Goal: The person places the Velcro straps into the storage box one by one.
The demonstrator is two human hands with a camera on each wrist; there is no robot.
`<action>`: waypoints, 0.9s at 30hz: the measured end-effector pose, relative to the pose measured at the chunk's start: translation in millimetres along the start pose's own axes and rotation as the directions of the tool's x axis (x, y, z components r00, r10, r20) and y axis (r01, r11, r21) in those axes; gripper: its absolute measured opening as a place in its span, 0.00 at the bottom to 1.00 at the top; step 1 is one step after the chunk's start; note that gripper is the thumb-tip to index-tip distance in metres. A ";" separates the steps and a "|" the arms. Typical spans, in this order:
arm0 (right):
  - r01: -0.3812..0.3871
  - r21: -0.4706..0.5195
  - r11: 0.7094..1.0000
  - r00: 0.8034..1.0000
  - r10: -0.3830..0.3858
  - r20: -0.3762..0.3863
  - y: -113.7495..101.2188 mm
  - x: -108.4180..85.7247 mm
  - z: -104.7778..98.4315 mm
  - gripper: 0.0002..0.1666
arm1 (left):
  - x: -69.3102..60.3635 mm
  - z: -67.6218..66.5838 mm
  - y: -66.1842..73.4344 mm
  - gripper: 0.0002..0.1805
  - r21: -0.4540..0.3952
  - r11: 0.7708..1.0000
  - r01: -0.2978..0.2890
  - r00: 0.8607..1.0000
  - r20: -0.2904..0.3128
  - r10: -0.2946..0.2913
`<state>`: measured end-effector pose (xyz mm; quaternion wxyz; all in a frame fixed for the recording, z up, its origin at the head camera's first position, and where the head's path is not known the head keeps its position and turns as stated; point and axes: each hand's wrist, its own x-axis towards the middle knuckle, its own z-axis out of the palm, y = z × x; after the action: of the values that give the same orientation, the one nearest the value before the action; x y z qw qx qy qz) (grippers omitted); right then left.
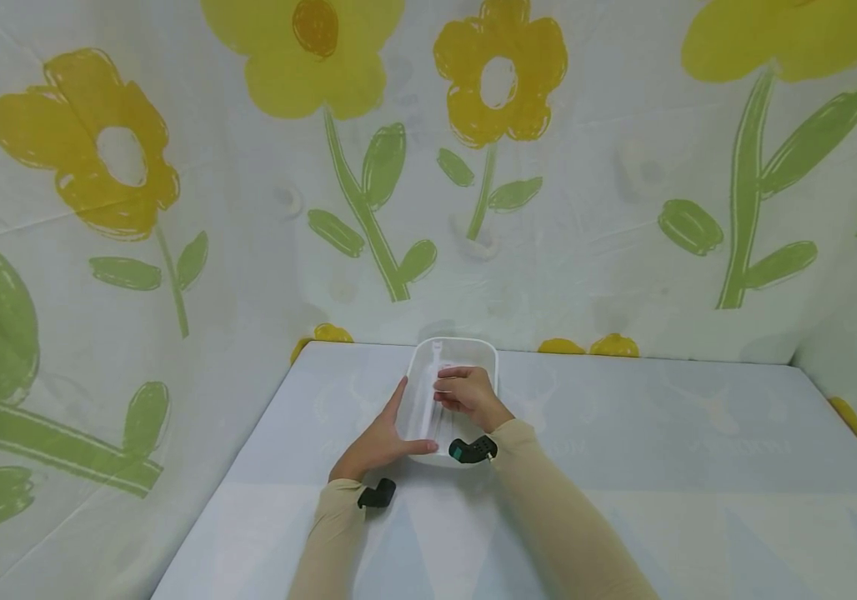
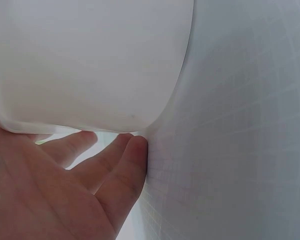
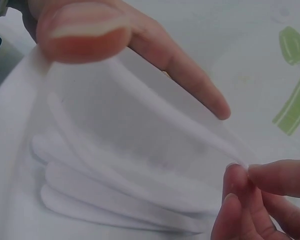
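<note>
A white rounded rectangular tray (image 1: 417, 417) stands at the table's back edge. Several long white strips with rounded ends (image 3: 95, 192) lie in it; their kind is unclear. At the tray's near left corner, my left hand (image 1: 376, 446) has its thumb over the near rim and its index finger stretched along the left side. Other fingertips touch the outer wall in the left wrist view. Over the tray, my right hand (image 1: 469, 396) pinches the far end of one slim white strip (image 3: 180, 122) between thumb and fingers. That strip slants upward above the others.
The pale patterned table (image 1: 661, 442) extends to the right of the tray and in front of it. A flower-printed cloth (image 1: 586, 250) hangs close behind the tray and along the sides. Each wrist wears a small black camera (image 1: 473, 450).
</note>
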<state>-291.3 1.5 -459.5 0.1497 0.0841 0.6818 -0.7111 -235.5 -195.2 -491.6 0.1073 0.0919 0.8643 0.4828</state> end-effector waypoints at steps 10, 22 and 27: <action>-0.009 -0.018 1.000 1.000 0.009 -0.008 4.1 4.7 0.9 0.18 | -0.7 -0.2 -0.5 0.72 0.008 1.000 0.001 1.000 0.003 -0.001; -0.015 -0.033 0.999 1.000 0.015 0.001 2.1 1.6 0.6 0.19 | -1.4 0.6 0.7 0.72 0.031 0.999 -0.006 1.000 0.002 0.006; -0.009 -0.034 0.999 1.000 0.009 0.005 1.8 1.6 0.6 0.20 | -1.5 0.5 1.3 0.72 0.051 0.999 0.011 1.000 -0.005 -0.010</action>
<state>-292.2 0.7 -461.7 0.1561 0.0825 0.6932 -0.6988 -233.8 -194.5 -490.6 0.1056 0.0891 0.8770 0.4601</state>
